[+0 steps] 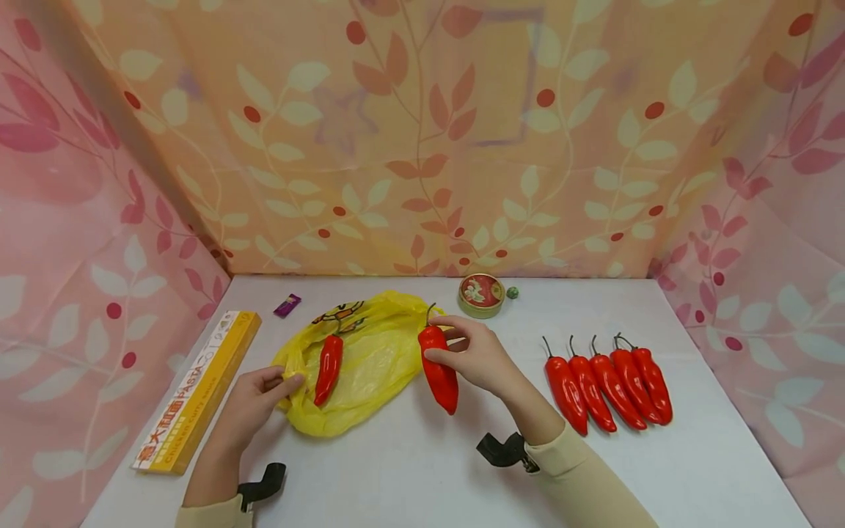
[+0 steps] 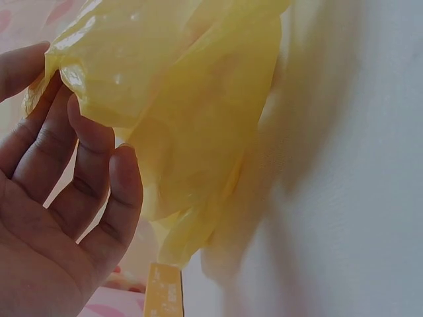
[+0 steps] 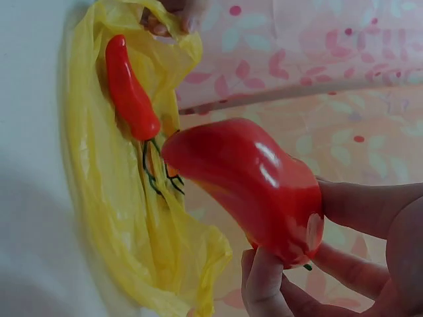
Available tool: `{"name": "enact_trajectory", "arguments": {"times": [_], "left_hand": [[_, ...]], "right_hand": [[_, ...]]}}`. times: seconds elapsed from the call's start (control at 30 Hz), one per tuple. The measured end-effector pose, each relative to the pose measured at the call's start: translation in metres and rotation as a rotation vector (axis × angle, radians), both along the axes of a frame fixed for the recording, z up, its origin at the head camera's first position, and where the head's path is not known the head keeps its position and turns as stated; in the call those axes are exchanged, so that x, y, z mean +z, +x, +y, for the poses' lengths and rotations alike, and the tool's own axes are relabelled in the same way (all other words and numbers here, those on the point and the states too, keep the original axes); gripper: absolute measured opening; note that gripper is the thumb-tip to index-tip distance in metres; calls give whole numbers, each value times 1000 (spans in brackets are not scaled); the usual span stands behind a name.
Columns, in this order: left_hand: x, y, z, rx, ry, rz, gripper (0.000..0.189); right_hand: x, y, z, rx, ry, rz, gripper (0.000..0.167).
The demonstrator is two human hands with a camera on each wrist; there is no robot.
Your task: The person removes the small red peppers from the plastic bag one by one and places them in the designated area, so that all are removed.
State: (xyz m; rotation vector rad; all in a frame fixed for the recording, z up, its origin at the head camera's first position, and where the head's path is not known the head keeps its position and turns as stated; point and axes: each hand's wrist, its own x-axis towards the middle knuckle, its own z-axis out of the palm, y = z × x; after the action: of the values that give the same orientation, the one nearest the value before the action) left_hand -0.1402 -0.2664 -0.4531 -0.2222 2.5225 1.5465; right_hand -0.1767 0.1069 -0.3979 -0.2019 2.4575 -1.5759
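Observation:
My left hand point(image 1: 254, 400) pinches the left edge of a yellow plastic bag point(image 1: 370, 374) between thumb and fingers; the left wrist view shows the thin film point(image 2: 178, 99) gathered at the fingertips. One red chili pepper point(image 1: 328, 370) with a dark green stem lies on the bag, near that hand. In my right hand point(image 1: 475, 352) another red pepper point(image 1: 439, 374) is held near its stem end, tip pointing down, beside the bag's right edge. The right wrist view shows this held pepper point(image 3: 251, 178) close up, with thumb and fingers around its wide end.
Several red peppers point(image 1: 604, 389) lie in a row on the right of the white table point(image 1: 422, 469). A yellow pasta box point(image 1: 198, 396) lies at the left. Toward the back are a small purple packet point(image 1: 287, 305), a round red-lidded tin point(image 1: 481, 295) and a small green ball point(image 1: 512, 292).

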Motion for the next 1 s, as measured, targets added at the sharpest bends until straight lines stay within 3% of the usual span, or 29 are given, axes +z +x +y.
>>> {"name": "enact_trajectory", "arguments": {"times": [0.57, 1.0], "left_hand": [[-1, -2, 1, 1, 1, 6, 41], [-1, -1, 0, 13, -11, 0, 40]], "right_hand": [[-9, 11, 52, -115, 81, -11, 53], [-34, 22, 88, -167, 233, 18, 52]]}}
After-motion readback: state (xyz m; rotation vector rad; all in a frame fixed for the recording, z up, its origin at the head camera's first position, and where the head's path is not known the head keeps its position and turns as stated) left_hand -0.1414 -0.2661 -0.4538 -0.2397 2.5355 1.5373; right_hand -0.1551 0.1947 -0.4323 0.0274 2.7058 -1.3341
